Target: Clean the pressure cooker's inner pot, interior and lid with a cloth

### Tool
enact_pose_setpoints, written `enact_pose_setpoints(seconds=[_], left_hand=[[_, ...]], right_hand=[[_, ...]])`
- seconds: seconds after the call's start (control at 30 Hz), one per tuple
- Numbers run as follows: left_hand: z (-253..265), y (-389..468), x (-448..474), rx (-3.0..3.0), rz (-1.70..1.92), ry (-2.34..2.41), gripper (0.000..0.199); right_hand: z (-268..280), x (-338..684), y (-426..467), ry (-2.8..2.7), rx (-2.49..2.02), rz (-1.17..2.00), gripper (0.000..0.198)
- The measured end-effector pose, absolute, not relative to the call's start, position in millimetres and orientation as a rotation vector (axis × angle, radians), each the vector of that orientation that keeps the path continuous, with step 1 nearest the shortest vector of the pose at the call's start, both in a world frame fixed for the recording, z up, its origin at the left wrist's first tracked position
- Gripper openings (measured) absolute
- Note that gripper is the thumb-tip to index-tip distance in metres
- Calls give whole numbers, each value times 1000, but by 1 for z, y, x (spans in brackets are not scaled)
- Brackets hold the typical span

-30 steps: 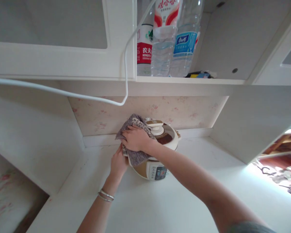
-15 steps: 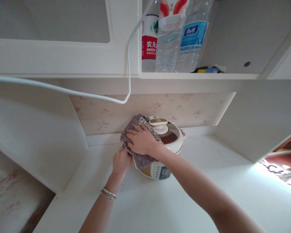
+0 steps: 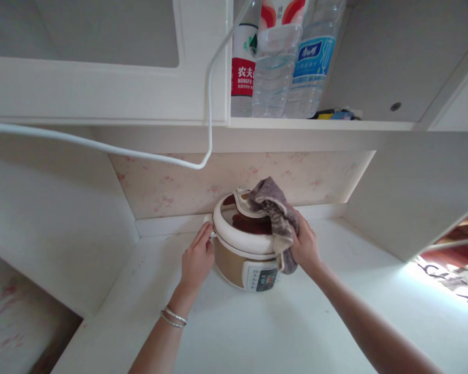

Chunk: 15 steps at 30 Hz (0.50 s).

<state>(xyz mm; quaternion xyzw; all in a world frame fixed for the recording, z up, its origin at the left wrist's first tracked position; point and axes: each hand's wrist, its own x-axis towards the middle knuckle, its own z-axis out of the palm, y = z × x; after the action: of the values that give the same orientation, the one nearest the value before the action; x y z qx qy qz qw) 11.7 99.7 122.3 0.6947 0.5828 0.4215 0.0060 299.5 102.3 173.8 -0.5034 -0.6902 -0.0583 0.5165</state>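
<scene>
A white and tan electric pressure cooker [image 3: 230,262] stands on the white countertop, its control panel facing me. My left hand [image 3: 197,257] is closed on the cooker's side handle at its left. On the right, my right hand [image 3: 304,241] grips a grey-brown patterned cloth [image 3: 275,208]. The cloth is bunched over the right part of the lid and hangs down the cooker's right side. It covers part of the lid handle. The brown, glossy lid top shows to the left of the cloth.
Several plastic water bottles [image 3: 275,72] stand in the open cabinet above. A white cable [image 3: 156,156] hangs in front of the cabinet. Side panels [image 3: 409,182] enclose the white countertop [image 3: 234,332], and floral wallpaper [image 3: 171,189] lines the back wall.
My right hand has moved the cloth from the cooker's left side to its right side, uncovering the left of the lid. My left hand has risen slightly to the side handle.
</scene>
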Motion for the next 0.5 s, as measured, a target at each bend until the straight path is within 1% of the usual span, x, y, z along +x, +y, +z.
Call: enact_pose_setpoints(seconds=[0.1, 0.17, 0.33, 0.5], left_hand=[[123, 100, 13, 2172, 1334, 1819, 54], [124, 100, 14, 2155, 1335, 1837, 53], [130, 95, 17, 2160, 1255, 1878, 52], [135, 90, 17, 2183, 1173, 1949, 52]], right_hand=[[193, 311, 135, -1414, -1519, 160, 49], [210, 312, 158, -1473, -1566, 254, 50], [238, 301, 195, -1668, -1563, 299, 41], [228, 301, 165, -1609, -1660, 263, 39]])
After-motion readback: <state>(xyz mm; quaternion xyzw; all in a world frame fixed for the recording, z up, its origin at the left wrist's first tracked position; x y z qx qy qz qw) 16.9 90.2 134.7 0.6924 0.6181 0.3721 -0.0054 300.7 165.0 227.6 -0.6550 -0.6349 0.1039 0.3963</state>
